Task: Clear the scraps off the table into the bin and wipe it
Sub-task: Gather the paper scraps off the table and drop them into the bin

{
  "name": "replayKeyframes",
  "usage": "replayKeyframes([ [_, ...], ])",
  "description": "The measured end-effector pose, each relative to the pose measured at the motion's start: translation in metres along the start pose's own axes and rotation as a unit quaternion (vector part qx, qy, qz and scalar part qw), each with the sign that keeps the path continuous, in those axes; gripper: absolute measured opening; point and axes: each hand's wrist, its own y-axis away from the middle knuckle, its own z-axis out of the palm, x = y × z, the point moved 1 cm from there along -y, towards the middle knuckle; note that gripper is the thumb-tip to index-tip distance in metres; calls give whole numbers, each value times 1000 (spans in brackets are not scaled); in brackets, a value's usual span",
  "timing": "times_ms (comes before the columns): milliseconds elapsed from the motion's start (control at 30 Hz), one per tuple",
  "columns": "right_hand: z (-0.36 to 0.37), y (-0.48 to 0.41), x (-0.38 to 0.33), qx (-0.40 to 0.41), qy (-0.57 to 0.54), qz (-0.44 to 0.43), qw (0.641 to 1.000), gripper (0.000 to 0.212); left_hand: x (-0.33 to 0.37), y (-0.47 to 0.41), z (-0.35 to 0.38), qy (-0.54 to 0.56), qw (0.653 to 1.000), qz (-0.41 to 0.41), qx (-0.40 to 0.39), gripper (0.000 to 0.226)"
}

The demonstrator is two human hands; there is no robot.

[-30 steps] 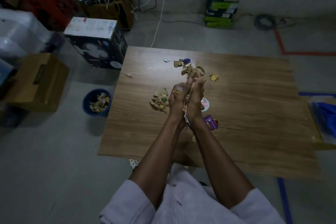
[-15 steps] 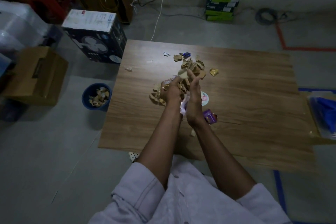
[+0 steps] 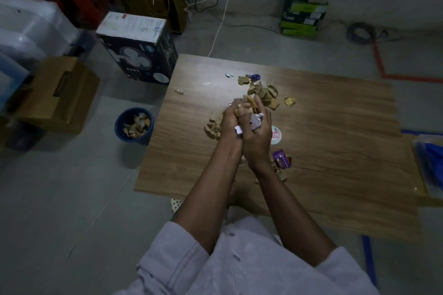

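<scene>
- Hands: left hand (image 3: 230, 122) and right hand (image 3: 258, 138) are held together over the middle of the table (image 3: 335, 146), fingers curled inward.
- Grip: both hands are closed round one handful of scraps (image 3: 249, 106). Brown cardboard bits show at the fingertips and crumpled white paper (image 3: 256, 120) shows between the palms. A white corner sticks out low, between the heels of the hands.
- Contact: whether the bundle is touching the tabletop cannot be told, since the hands cover it.
- Loose scraps: a far pile (image 3: 265, 93) of cardboard pieces lies just beyond the fingertips. A small pile (image 3: 212, 127) lies just beside the left hand, on its left.
- Other litter on the tabletop: a purple wrapper (image 3: 281, 158) beside the right wrist, a round sticker (image 3: 276, 135) just right of the right hand, and a yellow wrapper (image 3: 289, 101) right of the far pile. A few pale bits are noted toward the far left edge.
- Bin: a blue bin (image 3: 143, 139) stands on the floor near the table's left edge, partly filled with cardboard scraps.
- Surroundings: a fan box (image 3: 139, 55) is on the floor by the far left corner, and a cardboard box (image 3: 57, 93) is left of the bin.
</scene>
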Motion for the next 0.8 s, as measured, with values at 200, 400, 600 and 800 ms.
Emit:
replayKeyframes([
  [200, -5, -6, -7, -19, -47, 17, 999, 57, -5, 6, -5, 32, 998, -38, -33, 33],
  [400, -1, -8, -14, -62, -114, 49, 990, 48, 15, 3, -1, 25, 999, 29, -39, 32],
  [600, 5, -4, -6, 17, -68, 29, 997, 28, 13, 6, -6, -46, 999, 20, -19, 55],
  [800, 23, -14, 7, 31, 16, 11, 999, 29, 18, -2, -24, 7, 998, 51, 21, 59],
])
